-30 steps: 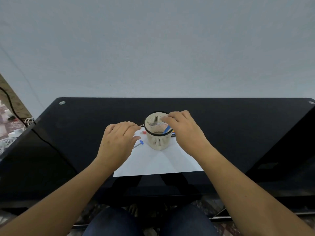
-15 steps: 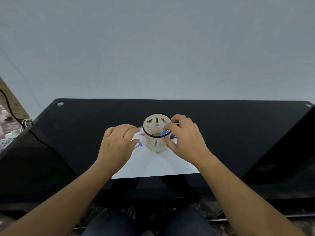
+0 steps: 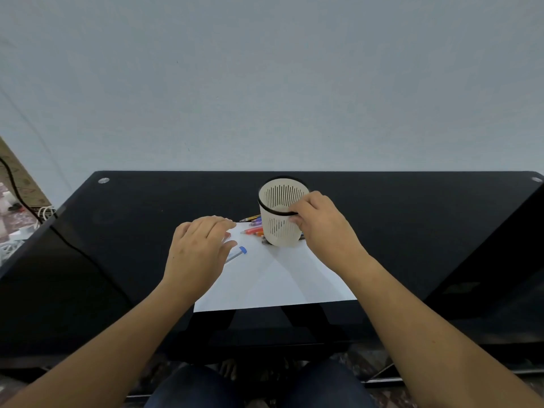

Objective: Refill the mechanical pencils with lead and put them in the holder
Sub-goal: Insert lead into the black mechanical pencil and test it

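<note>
A cream slotted holder with a black rim stands tilted at the far edge of a white paper sheet. My right hand grips its rim, thumb outside and fingers over the edge. Several mechanical pencils, orange, purple and yellow, lie in a bunch just left of and behind the holder. A clear lead tube with a blue cap lies on the paper under the fingers of my left hand, which rests flat, palm down. The holder's inside looks empty.
The paper lies on a black glass table against a pale wall. A black cable and white wires hang off the left side. My knees show below the near table edge.
My right hand has taken the holder by its rim and shifted it right and back, tilting it. The blue item seen at the rim earlier is gone from view. The pencils behind are now uncovered.
</note>
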The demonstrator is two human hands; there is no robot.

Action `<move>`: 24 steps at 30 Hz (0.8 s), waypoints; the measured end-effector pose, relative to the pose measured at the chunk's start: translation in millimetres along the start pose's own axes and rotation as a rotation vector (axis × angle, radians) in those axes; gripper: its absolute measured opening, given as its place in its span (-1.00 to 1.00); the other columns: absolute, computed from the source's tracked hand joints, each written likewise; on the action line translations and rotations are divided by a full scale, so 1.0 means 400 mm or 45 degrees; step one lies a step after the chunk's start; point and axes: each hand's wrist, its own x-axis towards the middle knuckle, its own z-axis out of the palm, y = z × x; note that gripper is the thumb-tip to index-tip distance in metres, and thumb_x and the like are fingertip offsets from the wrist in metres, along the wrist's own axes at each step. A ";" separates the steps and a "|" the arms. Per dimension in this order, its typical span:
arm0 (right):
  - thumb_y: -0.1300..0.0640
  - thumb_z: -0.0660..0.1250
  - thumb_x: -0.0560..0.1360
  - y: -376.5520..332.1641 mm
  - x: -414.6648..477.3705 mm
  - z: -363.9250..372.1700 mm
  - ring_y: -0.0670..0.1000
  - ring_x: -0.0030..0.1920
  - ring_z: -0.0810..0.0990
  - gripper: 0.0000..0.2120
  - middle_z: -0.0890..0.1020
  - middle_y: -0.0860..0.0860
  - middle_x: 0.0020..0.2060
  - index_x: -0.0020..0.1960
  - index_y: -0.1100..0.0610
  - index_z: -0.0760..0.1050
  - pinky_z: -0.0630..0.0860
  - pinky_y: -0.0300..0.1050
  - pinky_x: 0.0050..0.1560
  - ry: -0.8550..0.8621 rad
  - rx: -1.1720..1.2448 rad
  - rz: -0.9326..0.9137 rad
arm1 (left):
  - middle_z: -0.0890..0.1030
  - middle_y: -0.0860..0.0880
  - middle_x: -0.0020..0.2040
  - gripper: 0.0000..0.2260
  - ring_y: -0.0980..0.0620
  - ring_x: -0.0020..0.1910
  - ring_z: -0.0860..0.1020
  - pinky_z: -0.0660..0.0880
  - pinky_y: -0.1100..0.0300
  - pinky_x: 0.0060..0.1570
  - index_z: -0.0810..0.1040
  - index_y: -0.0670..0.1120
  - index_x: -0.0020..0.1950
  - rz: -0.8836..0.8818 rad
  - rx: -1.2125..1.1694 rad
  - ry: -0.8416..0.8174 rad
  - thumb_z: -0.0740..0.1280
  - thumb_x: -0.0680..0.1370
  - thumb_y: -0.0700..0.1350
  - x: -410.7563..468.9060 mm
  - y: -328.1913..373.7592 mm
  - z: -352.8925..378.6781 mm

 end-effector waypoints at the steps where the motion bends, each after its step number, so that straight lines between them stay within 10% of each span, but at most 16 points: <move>1: 0.17 0.27 0.56 0.004 0.008 0.000 0.05 0.03 0.45 -0.84 0.50 0.06 0.05 0.12 0.16 0.51 0.55 -0.04 -0.13 -0.002 0.007 0.021 | 0.66 -0.07 0.03 -0.68 -0.12 0.02 0.62 0.50 -0.05 0.04 0.62 -0.09 0.09 0.002 0.001 0.007 0.52 0.38 -0.07 -0.001 -0.003 0.003; 24: 0.16 0.22 0.58 -0.075 0.264 0.166 0.04 0.16 0.42 -0.77 0.48 0.07 0.14 0.21 0.18 0.47 0.56 0.02 0.05 -0.025 0.168 -0.048 | 0.64 -0.05 0.05 -0.72 -0.08 0.06 0.60 0.47 -0.07 0.08 0.61 -0.07 0.10 -0.213 0.079 -0.129 0.48 0.42 -0.05 -0.019 -0.214 0.075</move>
